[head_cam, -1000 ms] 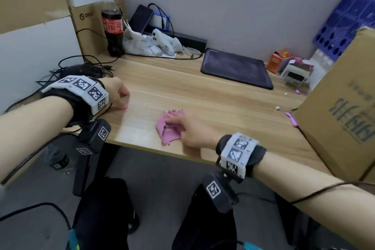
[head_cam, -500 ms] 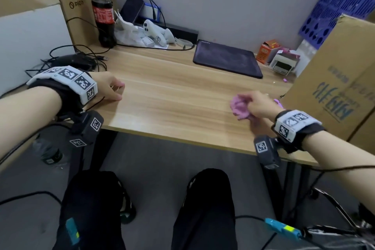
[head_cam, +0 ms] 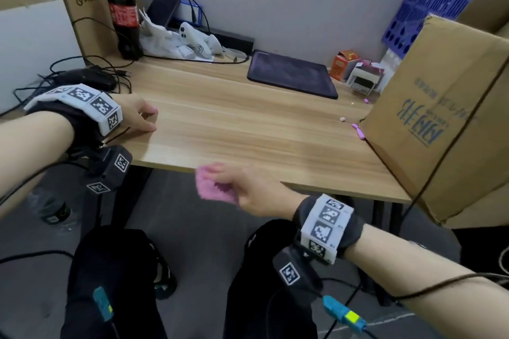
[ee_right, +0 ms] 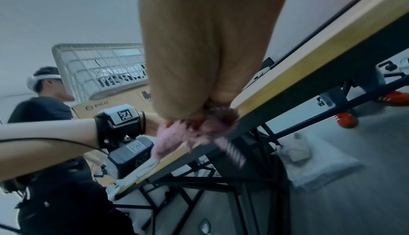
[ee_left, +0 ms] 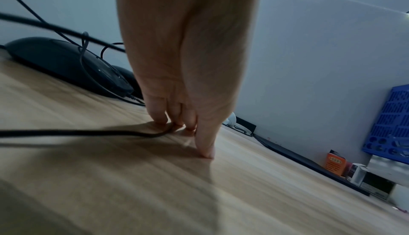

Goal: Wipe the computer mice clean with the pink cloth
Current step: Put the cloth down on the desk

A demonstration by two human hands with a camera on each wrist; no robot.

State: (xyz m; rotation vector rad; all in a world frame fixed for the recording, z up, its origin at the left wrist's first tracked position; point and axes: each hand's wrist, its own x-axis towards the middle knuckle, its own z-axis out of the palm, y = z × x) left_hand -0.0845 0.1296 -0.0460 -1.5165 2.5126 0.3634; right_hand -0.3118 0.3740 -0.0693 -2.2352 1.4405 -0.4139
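The pink cloth (head_cam: 213,190) is bunched in my right hand (head_cam: 231,184), which grips it just off the near edge of the wooden table (head_cam: 234,129). In the right wrist view the cloth (ee_right: 172,140) hangs from the curled fingers of my right hand (ee_right: 199,116) beside the table edge (ee_right: 309,49). Black computer mice (head_cam: 88,78) lie among tangled cables at the table's far left. My left hand (head_cam: 143,121) rests on the table just in front of them and holds nothing. In the left wrist view my left hand (ee_left: 186,137) touches the wood with its fingertips, a black mouse (ee_left: 59,62) behind it.
A large cardboard box (head_cam: 440,118) stands on the table's right end. At the back stand a cola bottle (head_cam: 124,22), white controllers (head_cam: 192,41), a dark mouse pad (head_cam: 292,74) and small cartons (head_cam: 344,63). Pink scraps (head_cam: 358,131) lie by the box.
My right hand lifted the cloth off the table, swung it right toward the box, then brought it back left and down past the near edge. My left hand stayed put.
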